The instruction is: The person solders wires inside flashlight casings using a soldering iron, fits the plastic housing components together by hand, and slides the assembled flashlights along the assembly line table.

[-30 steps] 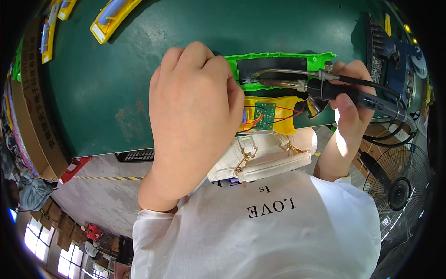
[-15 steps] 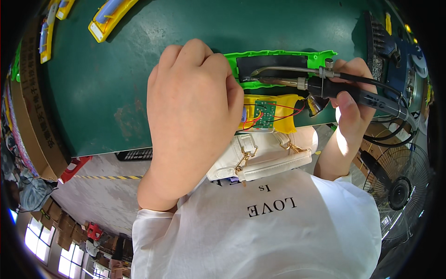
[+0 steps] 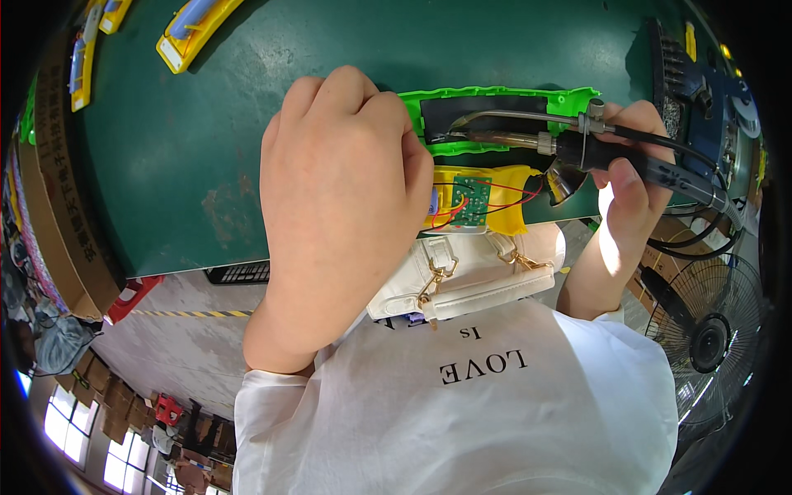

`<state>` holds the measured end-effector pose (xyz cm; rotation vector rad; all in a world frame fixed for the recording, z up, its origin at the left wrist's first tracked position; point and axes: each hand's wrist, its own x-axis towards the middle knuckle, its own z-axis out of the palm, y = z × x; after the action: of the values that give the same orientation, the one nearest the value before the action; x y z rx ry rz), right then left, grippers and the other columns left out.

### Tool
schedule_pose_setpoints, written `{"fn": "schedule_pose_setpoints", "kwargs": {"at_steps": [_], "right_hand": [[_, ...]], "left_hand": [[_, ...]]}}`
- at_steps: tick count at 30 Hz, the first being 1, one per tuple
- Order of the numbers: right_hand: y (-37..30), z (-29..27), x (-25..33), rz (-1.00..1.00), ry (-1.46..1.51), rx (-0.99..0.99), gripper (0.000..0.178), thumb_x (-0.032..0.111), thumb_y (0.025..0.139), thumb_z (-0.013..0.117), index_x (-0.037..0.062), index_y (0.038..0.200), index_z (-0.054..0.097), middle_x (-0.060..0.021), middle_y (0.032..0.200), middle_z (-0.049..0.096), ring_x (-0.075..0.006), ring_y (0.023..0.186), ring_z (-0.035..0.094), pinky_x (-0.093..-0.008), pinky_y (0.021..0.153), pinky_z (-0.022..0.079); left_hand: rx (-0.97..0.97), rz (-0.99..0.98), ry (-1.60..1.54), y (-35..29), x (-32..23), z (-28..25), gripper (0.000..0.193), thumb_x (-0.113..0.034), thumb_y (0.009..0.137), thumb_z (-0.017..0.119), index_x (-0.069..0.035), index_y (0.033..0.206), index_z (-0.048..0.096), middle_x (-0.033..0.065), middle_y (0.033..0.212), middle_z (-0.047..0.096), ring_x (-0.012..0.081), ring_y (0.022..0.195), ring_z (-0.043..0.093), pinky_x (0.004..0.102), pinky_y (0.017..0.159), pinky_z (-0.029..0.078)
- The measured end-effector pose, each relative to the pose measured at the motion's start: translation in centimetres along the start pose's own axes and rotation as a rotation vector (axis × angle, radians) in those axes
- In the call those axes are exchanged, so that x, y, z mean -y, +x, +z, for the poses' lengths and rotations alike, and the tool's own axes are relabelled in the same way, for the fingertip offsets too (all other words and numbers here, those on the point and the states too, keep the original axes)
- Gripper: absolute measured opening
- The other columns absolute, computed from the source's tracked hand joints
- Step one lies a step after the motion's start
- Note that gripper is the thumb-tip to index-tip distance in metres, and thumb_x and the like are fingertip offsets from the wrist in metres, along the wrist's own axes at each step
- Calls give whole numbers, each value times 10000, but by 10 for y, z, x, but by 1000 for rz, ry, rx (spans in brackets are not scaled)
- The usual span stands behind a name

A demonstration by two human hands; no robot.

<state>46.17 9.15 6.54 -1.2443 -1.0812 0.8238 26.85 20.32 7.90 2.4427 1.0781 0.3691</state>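
My right hand (image 3: 634, 157) is wrapped round the black handle of a soldering iron (image 3: 598, 155), which has a thin metal solder-feed tube clamped along it. Its tip points left, over the black lining in a long green plastic shell (image 3: 569, 102). My left hand (image 3: 342, 165) is closed at the shell's left end, back of the hand upward. It covers its own fingertips, so what they pinch is hidden. Nearer to me lies a yellow housing (image 3: 506, 216) with a green circuit board (image 3: 471, 202), thin red and black wires and a shiny lamp reflector (image 3: 563, 183).
More yellow housings (image 3: 177, 51) with blue cells lie at the far left of the green table (image 3: 181, 157). A dark blue device (image 3: 709, 107) stands at the right. A white bag (image 3: 487, 289) hangs at the near edge; a fan (image 3: 708, 342) stands below right.
The soldering iron and my right hand have shifted slightly, with the tip a little to the right and the clamp a bit farther from me. My left hand has barely moved.
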Motion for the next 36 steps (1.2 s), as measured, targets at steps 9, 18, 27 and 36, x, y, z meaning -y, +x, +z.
{"fn": "schedule_pose_setpoints", "kwargs": {"at_steps": [9, 18, 27, 36], "right_hand": [[-2, -14, 4, 69, -38, -87, 288, 134, 683, 553, -58, 890, 495, -72, 764, 496, -74, 543, 423, -183, 464, 332], [-1, -14, 1, 10, -63, -228, 286, 150, 703, 493, -69, 888, 485, -55, 664, 449, -70, 495, 365, -192, 416, 267], [1, -4, -2, 263, 235, -637, 250, 169, 810, 446, -42, 937, 491, -23, 590, 415, -81, 515, 390, -354, 686, 494], [1, 14, -5, 229, 259, -487, 176, 107, 809, 464, -26, 914, 511, -9, 580, 425, -58, 482, 375, -247, 574, 472]], "left_hand": [[8, -1, -16, -1, -1, 0, 62, -13, 597, 572, -3, 649, 541, 70, 705, 509, 237, 663, 455, 320, 594, 388], [6, -8, -8, -3, 0, -1, 60, -20, 608, 577, -6, 660, 551, 67, 699, 508, 231, 671, 461, 314, 601, 389], [-66, -49, -26, -12, -9, -15, 119, -41, 649, 593, -20, 763, 568, 83, 787, 543, 233, 761, 493, 307, 663, 386], [32, 299, -126, -11, -32, 6, 217, -71, 581, 635, -76, 784, 558, 30, 827, 548, 225, 786, 500, 336, 665, 387]]}}
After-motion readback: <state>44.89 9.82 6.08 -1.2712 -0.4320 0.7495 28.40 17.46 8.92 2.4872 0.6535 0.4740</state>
